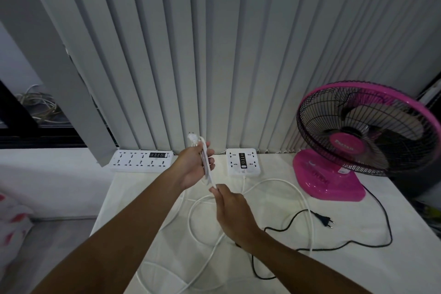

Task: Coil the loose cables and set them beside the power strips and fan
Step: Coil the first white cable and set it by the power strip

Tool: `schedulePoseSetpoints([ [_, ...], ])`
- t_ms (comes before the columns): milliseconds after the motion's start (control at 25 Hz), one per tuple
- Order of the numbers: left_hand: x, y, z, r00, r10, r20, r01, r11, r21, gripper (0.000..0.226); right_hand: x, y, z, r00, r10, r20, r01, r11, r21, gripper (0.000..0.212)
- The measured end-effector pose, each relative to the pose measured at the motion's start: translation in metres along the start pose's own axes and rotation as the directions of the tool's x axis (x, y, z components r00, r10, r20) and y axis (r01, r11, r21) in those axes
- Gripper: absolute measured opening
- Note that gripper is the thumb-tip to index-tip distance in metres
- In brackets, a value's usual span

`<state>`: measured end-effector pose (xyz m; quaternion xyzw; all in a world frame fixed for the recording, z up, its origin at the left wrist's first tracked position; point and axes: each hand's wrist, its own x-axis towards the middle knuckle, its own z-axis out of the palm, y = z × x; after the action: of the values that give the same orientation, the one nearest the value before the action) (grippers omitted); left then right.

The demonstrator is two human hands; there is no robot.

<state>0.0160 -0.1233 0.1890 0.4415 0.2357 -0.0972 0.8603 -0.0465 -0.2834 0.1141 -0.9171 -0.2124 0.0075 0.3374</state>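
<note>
Left grip (194, 166) is closed round a folded bundle of the white cable (212, 180), with the fingers curled over the strands. Right grip (230, 210) pinches the same cable between thumb and fingertips just below the bundle. I hold both grips above the worktop (393, 270), in front of the gap between the power strips.

Count: two grips, two power strips, one fan, two loose cables, two plugs.

- The long power strip (142, 161) lies at the far left, with its long axis running left to right.
- The square power strip (242, 162) lies to its right. Both sit against the vertical blinds (214, 55).
- The fan (367, 131) stands at the far right on a pink base, with its grille turned toward me.

The held bundle runs nearly upright. The white plug (192, 138) stands out of its top, prongs pointing up and away from me. The remaining white cable lies in wide loops on the worktop.

The black cable (391, 234) leaves the fan base and curves across the near right of the worktop. The black plug (324, 219) lies flat, prongs pointing right.

My right forearm covers part of the black cable, so I cannot tell whether both visible stretches are one run. The white loops are cut off at the lower edge. I cannot tell whether they join the lead leaving the square power strip.
</note>
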Motion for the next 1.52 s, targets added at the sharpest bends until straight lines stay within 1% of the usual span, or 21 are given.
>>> schedulePoseSetpoints([
  [120,-0.004,0.002,0.008,0.997,0.02,0.073,-0.019,1.0,-0.006,0.024,0.01,0.009,-0.001,0.999,0.029,-0.041,-0.03,0.999,-0.025,0.035],
  [240,-0.008,0.015,0.017,0.99,0.064,0.128,-0.063,0.998,-0.013,0.027,0.013,0.025,-0.003,0.997,-0.02,-0.079,0.017,0.999,-0.033,0.03],
  [320,-0.01,0.026,0.018,0.982,0.077,0.174,-0.064,0.995,-0.081,0.03,0.011,0.041,-0.002,0.993,-0.072,-0.093,0.066,0.995,-0.069,0.029],
  [360,-0.011,0.033,0.017,0.976,0.079,0.201,-0.055,0.991,-0.123,0.031,0.009,0.051,-0.001,0.995,-0.067,-0.076,0.06,0.994,-0.086,0.032],
  [440,-0.012,0.047,0.014,0.963,0.073,0.258,-0.024,0.982,-0.187,0.032,0.003,0.073,0.001,1.0,-0.016,0.02,0.017,0.998,-0.067,0.036],
  [520,-0.015,0.059,0.007,0.95,0.059,0.308,0.0,0.982,-0.187,0.029,-0.001,0.094,0.007,0.985,0.012,0.169,-0.01,1.0,-0.008,0.03],
  [600,-0.018,0.067,0.0,0.929,0.026,0.37,0.029,0.989,-0.144,0.025,-0.002,0.107,0.012,0.929,0.044,0.368,-0.068,0.996,0.053,0.026],
  [680,-0.022,0.074,-0.004,0.892,-0.014,0.452,0.061,0.994,-0.09,0.025,-0.004,0.116,0.019,0.835,0.098,0.541,-0.166,0.983,0.078,0.025],
  [720,-0.023,0.079,-0.005,0.872,-0.031,0.488,0.062,0.997,-0.048,0.026,-0.005,0.12,0.022,0.813,0.116,0.57,-0.193,0.978,0.076,0.026],
  [800,-0.026,0.088,-0.009,0.845,-0.071,0.53,0.041,0.997,0.068,0.026,-0.005,0.127,0.026,0.832,0.159,0.532,-0.26,0.958,0.12,0.027],
  [880,-0.027,0.093,-0.016,0.829,-0.129,0.544,0.028,0.981,0.19,0.023,0.003,0.125,0.022,0.854,0.272,0.444,-0.415,0.87,0.265,0.026],
  [920,-0.027,0.093,-0.02,0.826,-0.164,0.54,0.029,0.968,0.251,0.021,0.009,0.121,0.017,0.839,0.355,0.412,-0.512,0.772,0.377,0.025],
  [1000,-0.024,0.085,-0.025,0.842,-0.239,0.483,0.036,0.919,0.393,0.022,0.028,0.109,-0.001,0.759,0.526,0.383,-0.641,0.504,0.579,0.024],
  [1080,-0.019,0.069,-0.027,0.893,-0.275,0.357,0.044,0.842,0.538,0.026,0.053,0.092,-0.023,0.708,0.604,0.365,-0.618,0.28,0.735,0.023],
  [1120,-0.016,0.059,-0.027,0.921,-0.262,0.289,0.04,0.8,0.599,0.028,0.066,0.08,-0.034,0.717,0.601,0.354,-0.577,0.227,0.784,0.023],
  [1160,-0.013,0.049,-0.026,0.946,-0.231,0.227,0.031,0.761,0.648,0.031,0.077,0.067,-0.043,0.744,0.576,0.338,-0.542,0.226,0.809,0.024],
  [1200,-0.01,0.039,-0.025,0.967,-0.186,0.174,0.018,0.732,0.681,0.033,0.086,0.052,-0.052,0.785,0.534,0.314,-0.51,0.271,0.816,0.025],
  [1280,-0.002,0.022,-0.018,0.993,-0.074,0.091,-0.008,0.731,0.682,0.036,0.092,0.023,-0.06,0.88,0.414,0.233,-0.419,0.443,0.793,0.025],
  [1400,0.005,0.008,-0.01,0.998,0.065,-0.022,-0.043,0.836,0.547,0.042,0.078,-0.01,-0.052,0.978,0.198,0.065,-0.191,0.727,0.66,0.023],
  [1440,0.007,0.006,-0.008,0.996,0.085,-0.041,-0.055,0.877,0.477,0.044,0.069,-0.016,-0.044,0.99,0.136,0.023,-0.121,0.784,0.609,0.024],
  [1520,0.01,0.006,-0.005,0.995,0.088,-0.055,-0.067,0.947,0.313,0.047,0.048,-0.023,-0.026,0.998,0.064,-0.015,-0.045,0.832,0.554,0.026],
])
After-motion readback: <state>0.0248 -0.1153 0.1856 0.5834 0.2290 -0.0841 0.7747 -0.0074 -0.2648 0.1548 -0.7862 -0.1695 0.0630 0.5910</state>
